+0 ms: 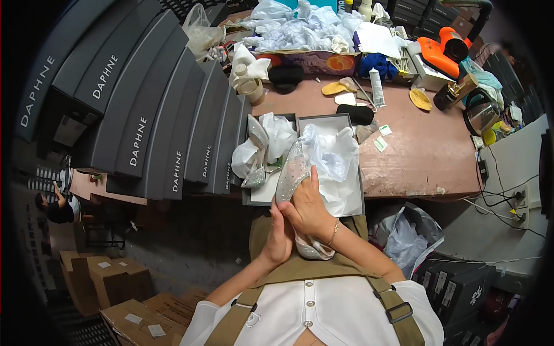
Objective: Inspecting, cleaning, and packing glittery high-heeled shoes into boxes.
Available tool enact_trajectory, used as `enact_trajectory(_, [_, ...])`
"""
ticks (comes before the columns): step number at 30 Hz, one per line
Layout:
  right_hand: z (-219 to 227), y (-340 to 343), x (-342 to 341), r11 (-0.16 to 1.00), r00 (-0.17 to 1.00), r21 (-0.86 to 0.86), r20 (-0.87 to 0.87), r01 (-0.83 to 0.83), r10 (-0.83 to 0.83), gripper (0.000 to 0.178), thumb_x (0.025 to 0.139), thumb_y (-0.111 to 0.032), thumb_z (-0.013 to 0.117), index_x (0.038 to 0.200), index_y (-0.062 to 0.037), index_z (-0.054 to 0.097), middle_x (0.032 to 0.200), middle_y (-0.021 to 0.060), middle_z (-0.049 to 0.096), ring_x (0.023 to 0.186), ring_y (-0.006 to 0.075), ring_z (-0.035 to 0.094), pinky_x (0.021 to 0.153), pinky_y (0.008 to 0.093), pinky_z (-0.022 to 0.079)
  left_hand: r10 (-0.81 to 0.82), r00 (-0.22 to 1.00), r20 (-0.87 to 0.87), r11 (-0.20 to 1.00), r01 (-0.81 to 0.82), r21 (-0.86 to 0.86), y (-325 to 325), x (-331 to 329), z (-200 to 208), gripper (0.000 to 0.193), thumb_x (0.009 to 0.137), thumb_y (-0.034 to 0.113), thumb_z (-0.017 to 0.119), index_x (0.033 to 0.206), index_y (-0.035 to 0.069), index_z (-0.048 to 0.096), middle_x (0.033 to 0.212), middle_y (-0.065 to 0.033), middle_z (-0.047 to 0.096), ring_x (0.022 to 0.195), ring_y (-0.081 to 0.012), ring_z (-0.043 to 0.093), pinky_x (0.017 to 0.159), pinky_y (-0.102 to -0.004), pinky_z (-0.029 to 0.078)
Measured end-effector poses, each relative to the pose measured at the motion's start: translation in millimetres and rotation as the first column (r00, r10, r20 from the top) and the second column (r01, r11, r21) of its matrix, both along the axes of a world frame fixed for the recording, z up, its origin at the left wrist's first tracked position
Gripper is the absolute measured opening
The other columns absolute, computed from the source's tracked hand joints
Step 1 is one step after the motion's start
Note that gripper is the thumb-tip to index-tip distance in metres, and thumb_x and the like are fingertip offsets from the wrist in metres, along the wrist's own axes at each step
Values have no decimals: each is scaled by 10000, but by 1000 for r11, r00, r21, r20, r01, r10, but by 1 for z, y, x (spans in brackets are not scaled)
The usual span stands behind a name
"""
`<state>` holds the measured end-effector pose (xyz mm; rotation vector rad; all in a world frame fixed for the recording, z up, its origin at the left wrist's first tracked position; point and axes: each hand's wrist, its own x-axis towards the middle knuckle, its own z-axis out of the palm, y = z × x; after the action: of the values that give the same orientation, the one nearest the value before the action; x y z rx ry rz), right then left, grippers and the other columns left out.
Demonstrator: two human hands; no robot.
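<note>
A silver, glittery pointed shoe [293, 163] is in both my hands, toe pointing away from me, above the near edge of an open grey shoe box [362, 193]. My left hand [279, 241] grips its left side. My right hand [311, 206] lies over the shoe's opening, with some fingertips hidden in or behind it. A matching silver shoe [258, 132] rests at the left of the box among white tissue paper [281, 134]. More tissue [344, 193] fills the right part, beside a crumpled bluish-white plastic wrap [323, 157].
Dark grey shoe boxes [141, 124] are stacked at my left. Across the pink table [415, 167] are a carton of crumpled wrap [311, 62], a white tube [376, 87], yellow insoles [420, 99] and an orange heat gun [438, 55]. Cables [490, 202] hang at right; brown cartons [118, 277] stand lower left.
</note>
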<state>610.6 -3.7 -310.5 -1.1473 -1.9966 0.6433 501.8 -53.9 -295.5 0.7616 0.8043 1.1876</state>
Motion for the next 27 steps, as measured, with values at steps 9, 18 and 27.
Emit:
enact_trajectory(9, [-2,-43,56,754,791,-416,-572,-507,216,373,952,-207,503,1240,28,528,1160,184,598,995,252,602,888,346,458,-269,956,-115,930,227,-290,40,-63,-18,461,955,303,522,1298,31,380,1040,-152,609,664,-156,629,580,-288,554])
enact_trajectory(18, [12,4,61,671,530,-498,-829,-550,-181,621,877,-67,639,1428,-45,355,1347,116,492,1149,168,524,943,316,449,-579,801,152,656,568,-497,42,-87,1,529,912,144,520,1373,12,296,1013,-213,612,645,-205,655,582,-314,568])
enact_trajectory(27, [5,-1,71,656,596,-488,-800,-575,-73,569,882,-62,616,1408,-45,397,1357,109,494,1163,168,526,1001,325,422,-552,810,198,612,554,-564,36,-84,-11,551,910,216,536,1368,7,310,960,-201,621,664,-236,669,571,-318,572])
